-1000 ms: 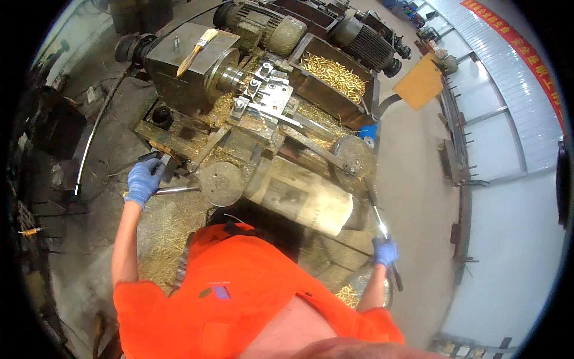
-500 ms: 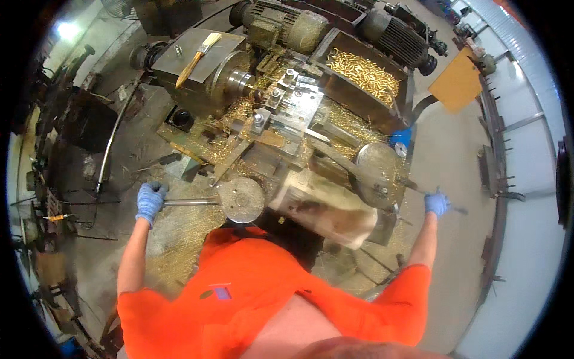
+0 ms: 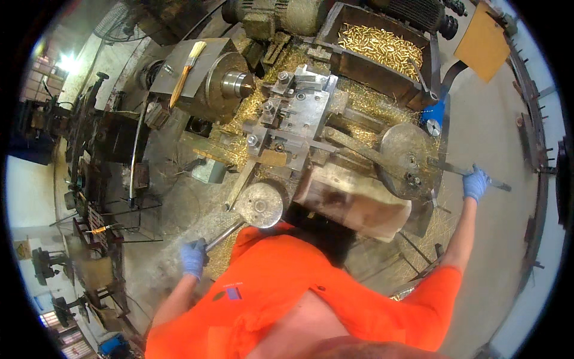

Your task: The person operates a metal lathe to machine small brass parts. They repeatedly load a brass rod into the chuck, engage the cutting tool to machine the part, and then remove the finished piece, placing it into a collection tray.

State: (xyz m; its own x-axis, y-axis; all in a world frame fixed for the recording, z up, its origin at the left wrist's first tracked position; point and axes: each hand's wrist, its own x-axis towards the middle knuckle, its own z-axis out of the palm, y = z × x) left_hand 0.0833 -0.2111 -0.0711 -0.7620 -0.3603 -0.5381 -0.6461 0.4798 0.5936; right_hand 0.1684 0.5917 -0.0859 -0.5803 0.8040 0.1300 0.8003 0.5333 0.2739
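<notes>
My left hand (image 3: 192,258), in a blue glove, is closed round the end of a steel lever (image 3: 224,235). That lever runs out from a small round disc (image 3: 260,205) at the front of a lathe. Out to the right, my gloved right hand (image 3: 476,183) grips a flat metal bar (image 3: 445,166) fixed to a larger round disc (image 3: 409,152). Between and beyond the hands is the tool slide (image 3: 302,113) with bolted clamps. To its left a shiny spindle nose (image 3: 238,84) sticks out of the headstock (image 3: 200,78); brass-coloured chips lie around it.
A metal bin (image 3: 376,75) of small brass-coloured pieces stands at the back right, with a wrench over its edge. A paintbrush (image 3: 188,73) lies on the headstock. A stained pale block (image 3: 356,200) sits before the slide. Motors (image 3: 281,15) and a tan board (image 3: 483,42) are behind.
My left hand has swung its lever toward me. My right hand still grips the flat bar. The whole view has shifted and turned slightly.
</notes>
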